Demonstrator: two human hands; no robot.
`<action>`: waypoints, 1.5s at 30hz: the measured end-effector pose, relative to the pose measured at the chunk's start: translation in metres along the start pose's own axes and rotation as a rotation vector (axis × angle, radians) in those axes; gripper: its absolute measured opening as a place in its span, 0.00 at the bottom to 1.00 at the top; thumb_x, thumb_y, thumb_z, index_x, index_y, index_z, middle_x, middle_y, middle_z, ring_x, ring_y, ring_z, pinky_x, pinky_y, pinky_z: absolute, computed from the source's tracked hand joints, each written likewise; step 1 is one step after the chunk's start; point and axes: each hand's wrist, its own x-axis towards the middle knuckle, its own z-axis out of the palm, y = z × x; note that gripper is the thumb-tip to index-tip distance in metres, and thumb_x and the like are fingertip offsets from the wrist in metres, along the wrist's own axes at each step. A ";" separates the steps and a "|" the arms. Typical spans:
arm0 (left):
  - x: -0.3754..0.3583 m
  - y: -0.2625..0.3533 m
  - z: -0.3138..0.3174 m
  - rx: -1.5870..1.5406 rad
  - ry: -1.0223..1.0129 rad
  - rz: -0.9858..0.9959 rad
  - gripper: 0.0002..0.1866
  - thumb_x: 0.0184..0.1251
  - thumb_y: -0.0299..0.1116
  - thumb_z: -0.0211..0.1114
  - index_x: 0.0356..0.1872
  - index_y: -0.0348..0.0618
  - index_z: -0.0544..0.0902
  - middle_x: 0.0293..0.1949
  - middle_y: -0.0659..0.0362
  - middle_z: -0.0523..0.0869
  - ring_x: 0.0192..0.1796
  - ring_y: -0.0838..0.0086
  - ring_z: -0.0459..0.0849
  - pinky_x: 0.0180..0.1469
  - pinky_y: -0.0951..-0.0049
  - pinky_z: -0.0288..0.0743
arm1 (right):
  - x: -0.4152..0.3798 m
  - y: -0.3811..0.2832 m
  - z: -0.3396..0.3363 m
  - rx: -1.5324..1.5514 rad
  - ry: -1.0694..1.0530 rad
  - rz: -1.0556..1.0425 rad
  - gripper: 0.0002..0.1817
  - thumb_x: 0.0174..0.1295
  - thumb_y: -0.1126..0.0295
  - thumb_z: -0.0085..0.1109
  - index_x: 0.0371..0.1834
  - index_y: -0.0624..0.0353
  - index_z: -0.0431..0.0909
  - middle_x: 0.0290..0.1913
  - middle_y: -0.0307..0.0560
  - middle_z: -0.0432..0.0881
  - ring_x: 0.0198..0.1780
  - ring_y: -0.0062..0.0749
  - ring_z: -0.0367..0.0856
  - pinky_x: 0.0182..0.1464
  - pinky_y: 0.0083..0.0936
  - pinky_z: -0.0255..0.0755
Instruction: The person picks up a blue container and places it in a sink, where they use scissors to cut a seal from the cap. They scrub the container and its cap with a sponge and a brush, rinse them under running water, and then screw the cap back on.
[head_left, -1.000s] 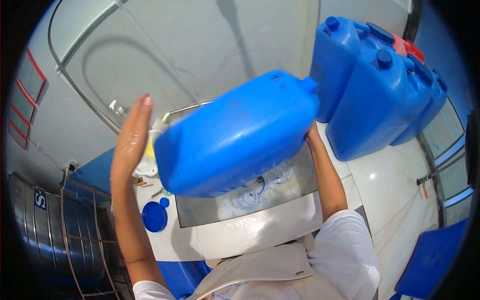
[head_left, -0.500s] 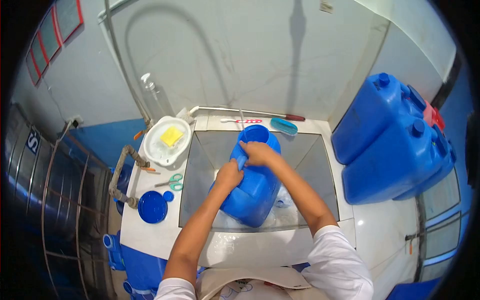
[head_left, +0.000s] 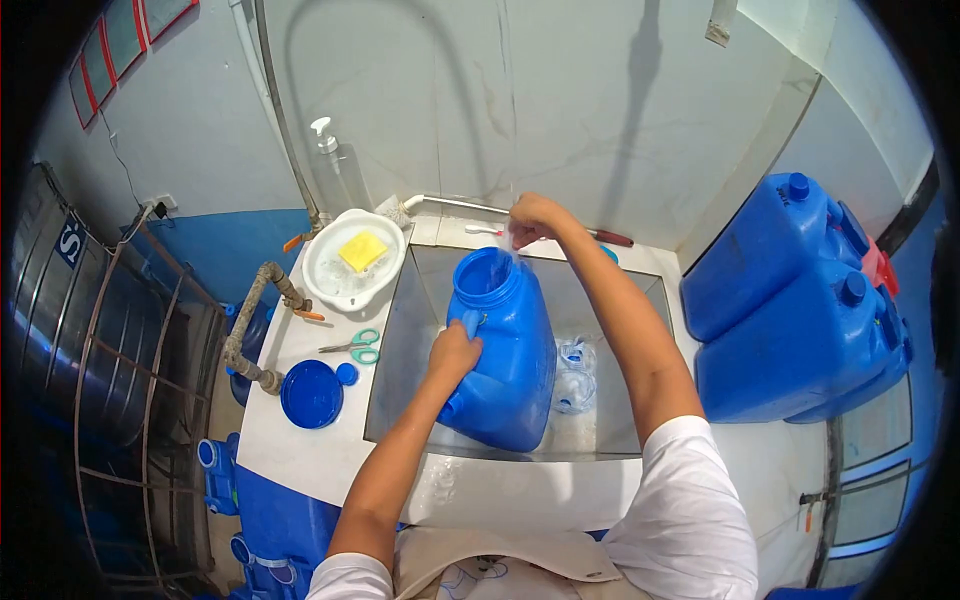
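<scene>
Since half a second before, the right hand (head_left: 533,217) had left the blue jerrycan (head_left: 503,350) and gone up to the back ledge of the sink (head_left: 400,340), above the can's open mouth (head_left: 485,275); whether it gripped the thin stream of water there or a tap could not be told, the fingers being curled and blurred. The left hand (head_left: 455,350) had stayed clenched on the can's handle, near the neck.

The jerrycan stood tilted in the sink basin, mouth up and leaning toward the back wall, base down among clear plastic bits in the water.

To do this well, it seemed wise to keep the mouth straight under the stream and the left grip firm, since a filling can grows heavy and might slide on the wet basin.

The right arm was stretched forward nearly straight, wrist bent down over the opening. The left forearm ran up from the body at a slant, elbow low. On the tabletop (head_left: 300,440) to the left lay a blue lid (head_left: 311,393), scissors (head_left: 355,347) and a white bowl (head_left: 330,280) with a yellow sponge (head_left: 363,251).
</scene>
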 end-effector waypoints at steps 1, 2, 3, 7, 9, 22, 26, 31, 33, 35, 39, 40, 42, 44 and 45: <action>-0.002 -0.002 0.000 -0.004 -0.006 -0.003 0.20 0.54 0.37 0.61 0.40 0.28 0.73 0.37 0.35 0.81 0.40 0.44 0.81 0.44 0.52 0.73 | -0.008 -0.005 -0.004 -0.208 -0.070 -0.092 0.06 0.44 0.86 0.53 0.26 0.75 0.78 0.25 0.54 0.81 0.27 0.37 0.83 0.35 0.23 0.81; -0.003 -0.003 0.000 -0.010 -0.012 -0.005 0.20 0.54 0.37 0.61 0.40 0.28 0.73 0.37 0.35 0.80 0.40 0.44 0.81 0.44 0.52 0.73 | -0.015 -0.010 -0.006 -0.416 -0.140 -0.185 0.07 0.44 0.87 0.53 0.28 0.76 0.78 0.27 0.54 0.81 0.28 0.37 0.83 0.36 0.23 0.81; -0.003 -0.003 -0.001 -0.013 -0.013 -0.008 0.20 0.54 0.37 0.61 0.40 0.28 0.73 0.37 0.35 0.80 0.40 0.44 0.81 0.44 0.52 0.73 | 0.003 0.002 -0.008 -0.418 -0.144 -0.183 0.07 0.44 0.87 0.53 0.28 0.76 0.78 0.27 0.54 0.81 0.28 0.37 0.83 0.36 0.23 0.81; 0.004 0.001 -0.010 0.014 -0.018 0.077 0.23 0.58 0.44 0.59 0.39 0.28 0.73 0.35 0.35 0.81 0.40 0.44 0.80 0.44 0.51 0.73 | 0.028 0.009 -0.008 -0.249 -0.194 -0.212 0.06 0.46 0.85 0.52 0.28 0.74 0.77 0.31 0.54 0.81 0.30 0.36 0.83 0.37 0.25 0.82; 0.017 0.003 -0.016 0.020 -0.021 0.114 0.25 0.59 0.47 0.59 0.37 0.28 0.74 0.34 0.35 0.81 0.40 0.43 0.80 0.44 0.51 0.72 | 0.007 -0.008 -0.004 -0.164 -0.180 -0.111 0.06 0.48 0.84 0.51 0.29 0.74 0.77 0.32 0.55 0.81 0.30 0.37 0.83 0.36 0.25 0.82; 0.091 0.020 0.028 0.152 0.340 0.716 0.19 0.64 0.45 0.55 0.47 0.41 0.73 0.46 0.47 0.77 0.49 0.54 0.74 0.51 0.53 0.65 | -0.001 -0.016 0.005 0.378 -0.033 0.051 0.08 0.56 0.80 0.44 0.28 0.70 0.75 0.30 0.55 0.80 0.27 0.36 0.83 0.29 0.21 0.81; 0.098 0.038 0.014 0.160 0.142 0.808 0.20 0.65 0.47 0.52 0.43 0.38 0.75 0.41 0.47 0.80 0.45 0.52 0.77 0.47 0.55 0.70 | 0.003 -0.014 0.004 0.311 0.009 -0.006 0.07 0.55 0.79 0.46 0.28 0.69 0.76 0.28 0.52 0.80 0.28 0.34 0.83 0.30 0.23 0.80; 0.083 0.043 -0.002 0.286 -0.071 0.621 0.25 0.68 0.53 0.44 0.40 0.37 0.74 0.31 0.43 0.82 0.37 0.48 0.80 0.39 0.52 0.72 | 0.009 0.011 0.005 0.185 0.081 -0.153 0.09 0.51 0.76 0.49 0.27 0.71 0.77 0.26 0.55 0.79 0.23 0.37 0.81 0.27 0.32 0.78; 0.076 0.032 0.009 0.252 -0.051 0.591 0.26 0.69 0.54 0.41 0.38 0.36 0.74 0.29 0.42 0.81 0.35 0.46 0.80 0.37 0.50 0.72 | 0.012 0.035 0.013 -0.348 0.059 -0.293 0.14 0.49 0.69 0.53 0.33 0.69 0.79 0.30 0.60 0.81 0.28 0.43 0.82 0.34 0.37 0.77; 0.063 0.021 0.022 0.066 -0.069 0.370 0.24 0.71 0.50 0.41 0.39 0.36 0.74 0.33 0.38 0.81 0.37 0.44 0.79 0.40 0.50 0.71 | -0.021 0.046 0.031 -0.854 -0.134 -0.376 0.26 0.48 0.62 0.55 0.49 0.68 0.74 0.39 0.67 0.79 0.44 0.54 0.79 0.49 0.37 0.72; 0.033 0.027 0.017 -0.150 -0.148 0.362 0.22 0.72 0.44 0.40 0.38 0.33 0.75 0.37 0.36 0.80 0.41 0.45 0.79 0.45 0.52 0.70 | -0.059 0.098 0.083 -1.020 0.264 -0.739 0.34 0.50 0.63 0.57 0.60 0.68 0.63 0.42 0.54 0.74 0.41 0.45 0.75 0.40 0.38 0.68; 0.031 0.018 0.017 -0.175 -0.190 0.446 0.22 0.72 0.43 0.40 0.40 0.32 0.76 0.39 0.37 0.80 0.42 0.47 0.79 0.47 0.55 0.70 | -0.063 0.109 0.083 -0.951 0.361 -0.845 0.32 0.50 0.61 0.58 0.58 0.67 0.66 0.38 0.53 0.74 0.39 0.43 0.75 0.37 0.36 0.66; 0.008 0.003 0.001 -0.472 -0.297 0.514 0.22 0.72 0.43 0.41 0.46 0.33 0.76 0.40 0.45 0.82 0.44 0.56 0.80 0.50 0.62 0.70 | -0.071 0.116 0.072 -0.895 0.473 -0.976 0.31 0.50 0.58 0.59 0.55 0.66 0.69 0.34 0.51 0.75 0.36 0.41 0.75 0.35 0.35 0.65; -0.022 -0.021 -0.006 -0.799 -0.206 0.181 0.23 0.70 0.45 0.46 0.52 0.36 0.76 0.42 0.51 0.82 0.45 0.66 0.79 0.50 0.69 0.70 | -0.084 0.113 0.070 -0.861 0.431 -0.936 0.31 0.49 0.50 0.61 0.50 0.64 0.74 0.27 0.48 0.75 0.32 0.40 0.75 0.35 0.35 0.64; -0.033 -0.038 -0.006 -0.894 -0.157 -0.047 0.21 0.70 0.45 0.46 0.49 0.38 0.77 0.40 0.55 0.83 0.43 0.69 0.79 0.48 0.72 0.70 | -0.085 0.107 0.070 -0.884 0.424 -0.926 0.35 0.46 0.42 0.61 0.47 0.63 0.77 0.26 0.47 0.75 0.30 0.40 0.75 0.34 0.35 0.64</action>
